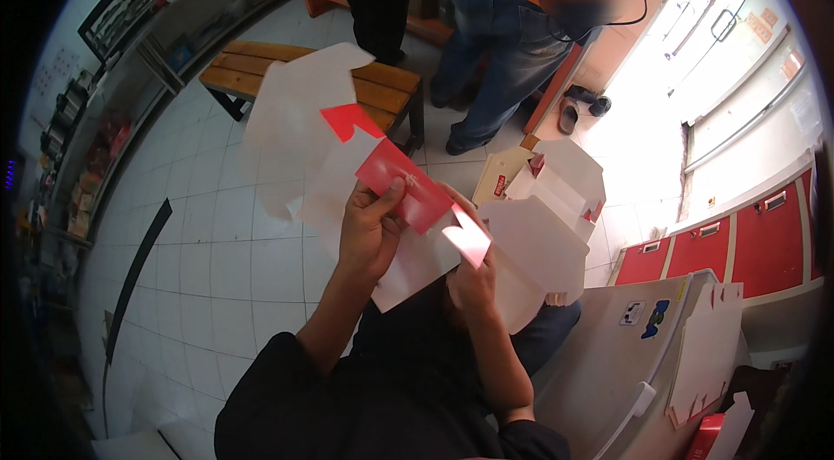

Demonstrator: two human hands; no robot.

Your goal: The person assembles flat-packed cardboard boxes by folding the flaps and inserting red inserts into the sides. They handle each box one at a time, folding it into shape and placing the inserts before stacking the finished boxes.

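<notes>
Above my lap I hold a partly folded cardboard box [304, 99], white inside with a red side panel and red flaps. My left hand [372, 230] is closed on the red panel, its thumb pressed on the outer face and its fingers curled behind. My right hand [474, 282] grips the box's other end, beside a small flap that catches the light. Some of the right fingers are hidden behind the card. Close by on the right are more white boxes [543, 238], partly opened out, next to my knee.
A wooden bench [391, 93] stands ahead. Two people in orange tops, one in blue jeans [504, 52], stand beyond it. At right are a white fridge [608, 347], flat card sheets [705, 356] against it, and red drawers [769, 238]. A metal shelf unit [143, 91] lines the left.
</notes>
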